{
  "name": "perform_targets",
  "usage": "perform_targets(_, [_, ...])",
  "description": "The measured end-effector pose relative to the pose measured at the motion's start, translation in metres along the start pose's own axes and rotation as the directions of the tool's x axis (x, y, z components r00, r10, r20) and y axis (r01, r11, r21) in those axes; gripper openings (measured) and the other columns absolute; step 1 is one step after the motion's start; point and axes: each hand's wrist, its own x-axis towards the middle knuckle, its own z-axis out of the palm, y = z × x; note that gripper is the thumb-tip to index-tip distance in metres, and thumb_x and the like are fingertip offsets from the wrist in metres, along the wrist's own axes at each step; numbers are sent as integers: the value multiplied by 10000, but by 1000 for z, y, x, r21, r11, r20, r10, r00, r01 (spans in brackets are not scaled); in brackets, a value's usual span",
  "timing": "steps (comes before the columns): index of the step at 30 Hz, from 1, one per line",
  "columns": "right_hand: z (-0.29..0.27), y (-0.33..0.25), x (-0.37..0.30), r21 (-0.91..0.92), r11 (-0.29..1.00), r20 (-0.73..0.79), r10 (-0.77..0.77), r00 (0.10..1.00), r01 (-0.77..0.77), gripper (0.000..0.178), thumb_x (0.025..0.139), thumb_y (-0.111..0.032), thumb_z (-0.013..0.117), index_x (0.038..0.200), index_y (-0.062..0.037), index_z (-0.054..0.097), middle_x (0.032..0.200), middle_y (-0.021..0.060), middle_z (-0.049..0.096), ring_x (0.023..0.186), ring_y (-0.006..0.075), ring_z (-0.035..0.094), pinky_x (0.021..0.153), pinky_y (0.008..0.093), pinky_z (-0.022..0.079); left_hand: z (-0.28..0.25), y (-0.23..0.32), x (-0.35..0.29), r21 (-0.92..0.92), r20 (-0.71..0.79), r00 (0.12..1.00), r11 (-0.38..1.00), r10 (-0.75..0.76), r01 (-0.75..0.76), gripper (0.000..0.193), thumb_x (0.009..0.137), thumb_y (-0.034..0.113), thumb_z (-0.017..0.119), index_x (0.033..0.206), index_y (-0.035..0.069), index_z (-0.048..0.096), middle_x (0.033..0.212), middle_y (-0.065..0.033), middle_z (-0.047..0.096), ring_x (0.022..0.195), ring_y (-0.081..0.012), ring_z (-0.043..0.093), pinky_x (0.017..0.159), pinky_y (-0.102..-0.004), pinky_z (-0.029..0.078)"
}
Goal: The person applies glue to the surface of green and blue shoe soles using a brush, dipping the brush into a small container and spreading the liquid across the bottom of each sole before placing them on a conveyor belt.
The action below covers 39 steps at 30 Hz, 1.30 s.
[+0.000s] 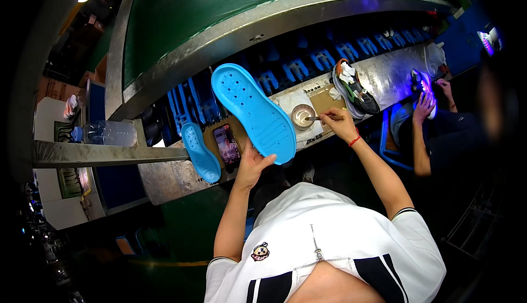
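Fingers of your left hand (251, 170) are closed on the near end of a blue sole (257, 117), thumb along its edge, the sole raised above the bench (164, 185). Your right hand (341, 125) pinches a slim brown stick (314, 118), its tip over the mouth of a cup (298, 125); you cannot tell whether it dips in. Left of your held sole lie a phone (226, 143) and a second blue sole (200, 152). Beyond your right hand sits a multicoloured shoe (368, 102).

Blue sole (254, 115), black-trimmed white shirt (329, 220)
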Motion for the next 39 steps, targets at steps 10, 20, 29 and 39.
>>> perform_targets(10, [-27,-117,-60,333,932,76,-175,982,141,118,869,-69,607,889,42,643,778,74,671,718,101,634,645,198,489,20,13,18,243,-211,944,949,255,-202,492,818,-48,614,1239,-5,364,1077,-149,578,941,-181,611,793,-286,530])
perform_targets(20, [-17,-136,-62,43,869,166,-492,855,492,42,778,-41,665,811,-19,680,695,66,648,617,152,618,544,247,452,39,23,21,277,-201,928,927,314,-254,555,818,-45,614,1295,-18,332,1097,-153,579,952,-177,610,807,-281,524])
perform_targets(29, [-24,-140,-55,7,864,156,-499,852,504,34,761,-58,673,758,-26,661,681,65,643,604,171,591,557,277,435,40,24,20,325,-187,928,911,324,-253,590,817,-38,619,1322,-31,315,1072,-159,593,927,-179,624,789,-283,533])
perform_targets(39, [-24,-145,-52,1,822,201,-559,805,570,13,757,-50,671,747,-43,667,675,54,632,611,186,584,569,292,423,42,22,20,327,-186,929,912,320,-249,603,813,-33,624,1329,-40,311,1048,-166,603,908,-186,633,774,-290,541])
